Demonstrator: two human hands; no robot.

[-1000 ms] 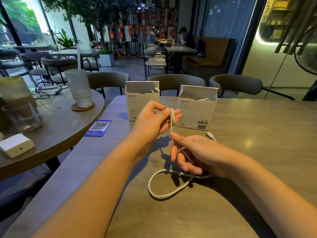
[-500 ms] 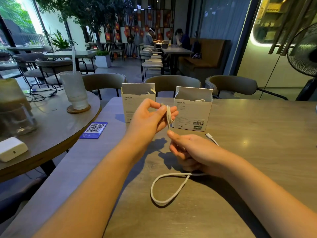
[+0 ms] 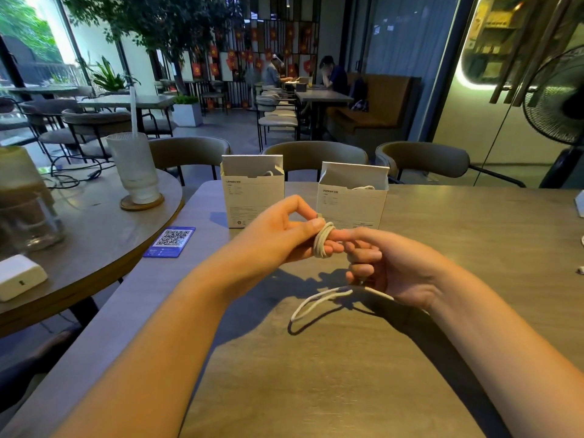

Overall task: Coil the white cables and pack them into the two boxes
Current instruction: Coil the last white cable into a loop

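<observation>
Hands meet just in front of the two open boxes (image 3: 352,200): our left hand (image 3: 284,238) wears the white cable (image 3: 322,240) coiled round its fingers, our right hand (image 3: 385,267) grips the tail, so we feed turns snug and even.

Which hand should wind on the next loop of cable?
Right hand: it holds the slack white cable trailing on the table, while the left hand is the spool, wraps around its fingers.

"UGREEN" is printed on the left white cardboard box (image 3: 252,197) and the right white cardboard box (image 3: 352,203); their smaller print is illegible. The blue card (image 3: 170,242) carries a QR code.
</observation>
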